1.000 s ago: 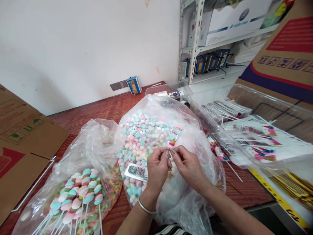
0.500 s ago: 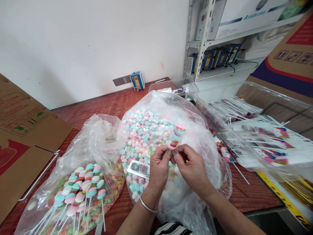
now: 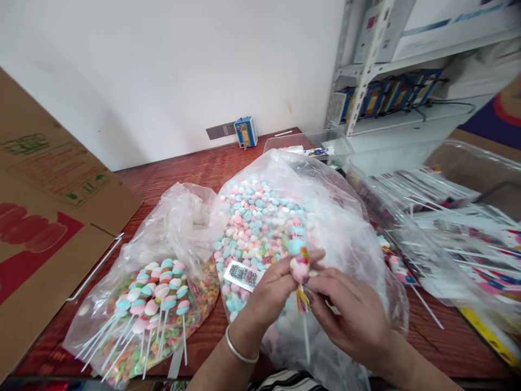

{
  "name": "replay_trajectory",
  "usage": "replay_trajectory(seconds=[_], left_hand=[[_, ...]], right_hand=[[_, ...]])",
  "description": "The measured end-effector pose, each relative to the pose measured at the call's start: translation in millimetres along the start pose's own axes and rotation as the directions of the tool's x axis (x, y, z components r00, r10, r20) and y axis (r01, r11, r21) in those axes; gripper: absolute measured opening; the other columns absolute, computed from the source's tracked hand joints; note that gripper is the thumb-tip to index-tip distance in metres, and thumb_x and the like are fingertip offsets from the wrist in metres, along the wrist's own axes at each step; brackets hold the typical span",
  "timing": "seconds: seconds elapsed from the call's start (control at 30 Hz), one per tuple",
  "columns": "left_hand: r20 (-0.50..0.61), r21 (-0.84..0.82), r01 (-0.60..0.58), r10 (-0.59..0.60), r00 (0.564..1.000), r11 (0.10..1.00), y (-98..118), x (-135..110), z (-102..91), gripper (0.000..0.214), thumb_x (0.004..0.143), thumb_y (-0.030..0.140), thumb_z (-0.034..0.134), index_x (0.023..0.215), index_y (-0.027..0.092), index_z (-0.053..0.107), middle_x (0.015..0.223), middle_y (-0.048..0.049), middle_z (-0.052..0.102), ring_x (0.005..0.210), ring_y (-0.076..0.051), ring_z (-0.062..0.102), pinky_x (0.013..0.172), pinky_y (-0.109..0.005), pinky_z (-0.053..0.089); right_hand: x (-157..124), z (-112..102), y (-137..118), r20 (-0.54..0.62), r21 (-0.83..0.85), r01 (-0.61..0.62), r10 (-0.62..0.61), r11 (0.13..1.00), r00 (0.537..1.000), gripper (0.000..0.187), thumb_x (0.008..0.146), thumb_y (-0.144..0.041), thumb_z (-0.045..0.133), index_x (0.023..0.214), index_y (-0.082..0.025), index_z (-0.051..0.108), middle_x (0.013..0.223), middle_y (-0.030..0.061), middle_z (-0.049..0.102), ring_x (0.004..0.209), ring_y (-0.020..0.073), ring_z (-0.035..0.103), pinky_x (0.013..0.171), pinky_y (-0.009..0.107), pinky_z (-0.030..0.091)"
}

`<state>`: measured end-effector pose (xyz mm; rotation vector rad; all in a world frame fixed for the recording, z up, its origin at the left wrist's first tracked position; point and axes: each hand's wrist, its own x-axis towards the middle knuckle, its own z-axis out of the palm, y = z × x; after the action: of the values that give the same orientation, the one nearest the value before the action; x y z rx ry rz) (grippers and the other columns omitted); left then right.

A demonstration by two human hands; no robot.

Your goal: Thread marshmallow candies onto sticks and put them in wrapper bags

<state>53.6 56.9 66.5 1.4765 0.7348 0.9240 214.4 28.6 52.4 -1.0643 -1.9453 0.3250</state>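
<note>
Both my hands meet over a big clear bag of pastel candies. My left hand pinches a candy skewer with pink and blue pieces on a white stick that points down toward me. My right hand is closed around the lower part of the same skewer, at a small colourful piece near its base. A metal bangle circles my left wrist.
A smaller bag at the left holds finished skewers and coloured ring candies. Cardboard boxes stand at the left. Clear bins with packaged skewers sit at the right, a metal shelf behind them. A barcode label lies in the big bag.
The skewer has swung from pointing up and away to upright with its stick toward me. Both hands came lower and nearer. The view has panned left.
</note>
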Motion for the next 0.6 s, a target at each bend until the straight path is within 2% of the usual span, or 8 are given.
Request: replay_trajectory(seconds=[0.07, 0.2, 0.3, 0.37, 0.43, 0.5, 0.53, 0.6], left_hand=[[0.004, -0.010, -0.086, 0.086, 0.996, 0.996, 1, 0, -2.6, 0.031, 0.087, 0.017, 0.052, 0.101, 0.029, 0.076, 0.141, -0.0042, 0.054, 0.126, -0.030, 0.053, 0.105, -0.047, 0.041], [0.020, 0.342, -0.188, 0.193, 0.981, 0.921, -3, -2, -3.9, 0.038, 0.081, 0.004, 0.050, 0.087, 0.029, 0.078, 0.151, -0.0006, 0.041, 0.145, -0.032, 0.024, 0.117, -0.058, 0.015], [-0.047, 0.367, -0.127, 0.155, 0.987, 0.922, -8, -2, -1.1, 0.039, 0.083, 0.007, 0.048, 0.103, 0.026, 0.075, 0.159, -0.0016, 0.026, 0.147, -0.032, 0.017, 0.117, -0.056, 0.017], [-0.034, 0.347, -0.138, 0.160, 0.987, 0.928, -5, -3, -1.3, 0.046, 0.083, 0.007, 0.046, 0.117, 0.026, 0.070, 0.161, 0.0007, 0.016, 0.148, -0.031, 0.015, 0.117, -0.052, 0.019], [0.058, 0.333, -0.213, 0.206, 0.977, 0.919, 5, -7, -2.5, 0.055, 0.081, 0.002, 0.044, 0.126, 0.027, 0.064, 0.160, 0.0001, 0.023, 0.146, -0.030, 0.022, 0.117, -0.050, 0.021], [0.156, 0.266, -0.270, 0.235, 0.959, 0.925, 17, -14, -2.7, 0.057, 0.081, 0.001, 0.046, 0.129, 0.028, 0.062, 0.150, -0.0045, 0.044, 0.140, -0.030, 0.037, 0.115, -0.050, 0.025], [0.144, 0.228, -0.268, 0.240, 0.960, 0.936, 22, -19, -2.5, 0.056, 0.082, 0.002, 0.050, 0.129, 0.028, 0.061, 0.144, -0.0064, 0.052, 0.136, -0.031, 0.043, 0.114, -0.050, 0.028], [-0.005, 0.211, -0.222, 0.228, 0.974, 0.952, 29, -31, -2.2, 0.054, 0.080, 0.006, 0.060, 0.130, 0.028, 0.061, 0.137, -0.0094, 0.058, 0.132, -0.032, 0.048, 0.112, -0.049, 0.033]], right_hand=[[-5, 4, 7, 0.009, 0.079, -0.101, 0.100, 0.992, 0.995, 0.010, 0.090, -0.019, 0.053, 0.083, -0.024, 0.058, 0.070, 0.0010, 0.062, 0.062, 0.0154, 0.058, 0.057, 0.026, 0.045], [-8, 4, 21, -0.042, 0.333, -0.369, 0.405, 0.868, 0.914, 0.013, 0.090, -0.031, 0.056, 0.080, -0.023, 0.057, 0.068, 0.0004, 0.060, 0.058, 0.0145, 0.056, 0.050, 0.023, 0.045], [-13, 6, 22, 0.134, 0.438, -0.411, 0.394, 0.800, 0.909, 0.016, 0.088, -0.036, 0.059, 0.079, -0.023, 0.060, 0.069, 0.0019, 0.063, 0.060, 0.0158, 0.060, 0.049, 0.023, 0.048], [-18, 12, 23, 0.253, 0.399, -0.429, 0.352, 0.811, 0.901, 0.021, 0.091, -0.036, 0.053, 0.078, -0.022, 0.061, 0.065, 0.0032, 0.064, 0.053, 0.0159, 0.060, 0.044, 0.024, 0.047], [-19, 20, 27, 0.250, 0.215, -0.383, 0.329, 0.898, 0.911, 0.027, 0.094, -0.031, 0.044, 0.079, -0.022, 0.065, 0.057, 0.0036, 0.063, 0.045, 0.0161, 0.058, 0.039, 0.026, 0.045], [-16, 28, 27, 0.221, -0.046, -0.270, 0.274, 0.962, 0.936, 0.028, 0.093, -0.028, 0.044, 0.082, -0.023, 0.069, 0.057, 0.0047, 0.063, 0.049, 0.0184, 0.062, 0.040, 0.028, 0.047], [-13, 32, 24, 0.216, -0.130, -0.219, 0.243, 0.967, 0.946, 0.028, 0.093, -0.029, 0.045, 0.085, -0.024, 0.071, 0.060, 0.0054, 0.064, 0.054, 0.0197, 0.065, 0.042, 0.028, 0.048], [-5, 39, 10, 0.158, -0.031, -0.212, 0.214, 0.977, 0.964, 0.028, 0.092, -0.032, 0.047, 0.089, -0.023, 0.073, 0.064, 0.0060, 0.066, 0.058, 0.0212, 0.067, 0.042, 0.029, 0.048]])
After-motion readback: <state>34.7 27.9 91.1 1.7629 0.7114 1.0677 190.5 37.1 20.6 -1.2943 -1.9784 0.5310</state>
